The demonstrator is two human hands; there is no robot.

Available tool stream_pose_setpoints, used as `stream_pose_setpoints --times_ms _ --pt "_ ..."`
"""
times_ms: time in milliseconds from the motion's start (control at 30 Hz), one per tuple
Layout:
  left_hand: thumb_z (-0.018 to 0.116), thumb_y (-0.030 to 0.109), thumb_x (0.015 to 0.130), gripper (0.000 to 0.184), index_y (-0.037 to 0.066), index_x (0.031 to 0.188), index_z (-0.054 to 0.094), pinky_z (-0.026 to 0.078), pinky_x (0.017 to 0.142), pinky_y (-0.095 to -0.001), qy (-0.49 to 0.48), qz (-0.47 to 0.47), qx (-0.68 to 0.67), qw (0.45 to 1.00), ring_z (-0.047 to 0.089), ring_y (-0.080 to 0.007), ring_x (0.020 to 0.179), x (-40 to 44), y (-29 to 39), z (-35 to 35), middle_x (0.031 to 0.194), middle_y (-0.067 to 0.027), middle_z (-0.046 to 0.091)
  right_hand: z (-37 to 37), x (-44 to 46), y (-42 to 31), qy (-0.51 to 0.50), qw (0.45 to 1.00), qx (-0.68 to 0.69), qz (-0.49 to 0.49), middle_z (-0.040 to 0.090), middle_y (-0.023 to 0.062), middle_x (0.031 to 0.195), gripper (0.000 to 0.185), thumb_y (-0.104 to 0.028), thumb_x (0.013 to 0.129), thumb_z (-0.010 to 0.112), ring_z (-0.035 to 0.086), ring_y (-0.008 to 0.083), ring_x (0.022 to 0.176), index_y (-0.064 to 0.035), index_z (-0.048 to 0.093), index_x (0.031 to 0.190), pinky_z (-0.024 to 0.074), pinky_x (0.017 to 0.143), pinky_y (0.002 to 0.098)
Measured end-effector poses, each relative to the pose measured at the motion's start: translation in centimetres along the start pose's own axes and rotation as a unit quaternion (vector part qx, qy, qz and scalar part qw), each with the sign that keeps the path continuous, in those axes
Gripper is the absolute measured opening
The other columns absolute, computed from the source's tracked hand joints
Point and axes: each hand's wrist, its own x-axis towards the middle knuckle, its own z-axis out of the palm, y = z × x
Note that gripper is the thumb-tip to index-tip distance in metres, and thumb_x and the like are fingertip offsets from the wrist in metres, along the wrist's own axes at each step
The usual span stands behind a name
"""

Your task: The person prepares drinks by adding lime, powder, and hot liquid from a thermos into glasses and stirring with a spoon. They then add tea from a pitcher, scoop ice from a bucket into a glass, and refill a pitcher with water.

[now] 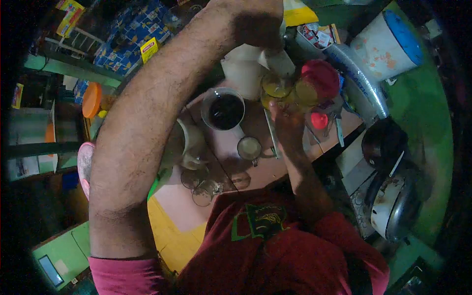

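Observation:
My left hand [258, 29] reaches in high at the top, its fingers mostly hidden. It appears closed on a pale container [278, 62] that tilts over a see-through yellowish jar [276, 87]. My right hand [289, 120] is wrapped around the near side of that jar, thumb towards me. A round yellowish piece [306, 93] lies right beside the jar, partly in front of a red round lid or bowl [322, 78]. Nearby are a bowl of dark liquid [223, 109] and a small cup with pale contents [249, 148].
Glass cups [209, 191] stand at the near left of the pinkish table [265, 174]. A pale jug [189, 142] is partly behind my left forearm. A red round object [319, 120] and a knife [339, 132] lie right. Dark pots [386, 142] and a white bucket [383, 49] stand farther right.

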Motion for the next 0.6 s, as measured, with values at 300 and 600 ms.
stream_pose_setpoints --times_ms 300,600 --pt "0.068 0.041 0.079 0.04 0.005 0.094 0.073 0.053 0.078 -0.0416 0.018 -0.071 -0.041 0.997 0.068 -0.0281 0.089 -1.0 0.9 0.3 0.094 -0.0146 0.071 0.1 0.8 0.1 0.008 0.997 0.081 -0.016 0.06 -0.0011 0.087 0.018 -0.02 0.089 0.069 0.054 0.0092 0.076 -0.0059 0.062 0.098 0.0453 0.066 0.0253" --pt "0.07 0.051 0.075 0.052 0.001 0.09 0.072 0.055 0.079 -0.045 0.129 -0.045 -0.023 0.99 0.069 -0.0362 0.086 -0.8 -0.6 2.1 0.088 -0.0225 0.07 -0.5 -0.4 -3.2 -0.001 0.991 0.128 0.022 0.061 -0.0006 0.089 0.022 -0.02 0.087 0.071 0.055 0.0077 0.077 -0.0049 0.062 0.099 0.0452 0.065 0.0247"
